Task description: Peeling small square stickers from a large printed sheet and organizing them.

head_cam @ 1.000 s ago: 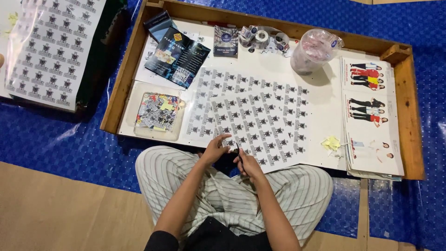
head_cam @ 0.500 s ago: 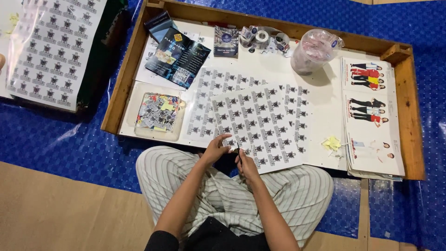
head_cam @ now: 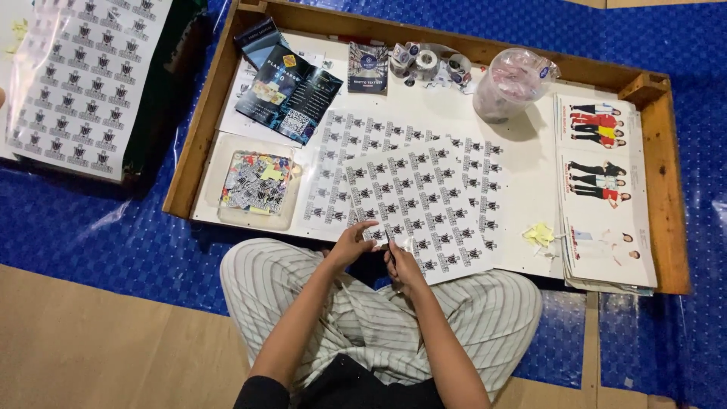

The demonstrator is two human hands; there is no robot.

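the sticker sheet (head_cam: 420, 212) now lies tilted across the tray with its near corner drawn up to the person's lap; a second ago only a thin edge of it showed between the hands, and half a second ago it was already spread flat over the second printed sheet (head_cam: 337, 163) beneath. it has settled a little closer to the body since. the left hand (head_cam: 350, 246) has its fingers curled on the sheet's near edge, a closed pinching grip on the paper, and the right hand (head_cam: 403, 265) pinches that edge just beside it; whether it also holds a small tool i cannot tell. judging by that, the sheet is now placed for working on the stickers at its near edge.

to the left of the grip sits a clear box of cut stickers (head_cam: 256, 185). beyond it lie a dark leaflet (head_cam: 291, 91), tape rolls (head_cam: 428, 60) and a clear plastic tub (head_cam: 511, 83). off to the right lie yellow scraps (head_cam: 540, 233) and a stack of figure prints (head_cam: 602, 189), all inside the wooden tray (head_cam: 663, 151).
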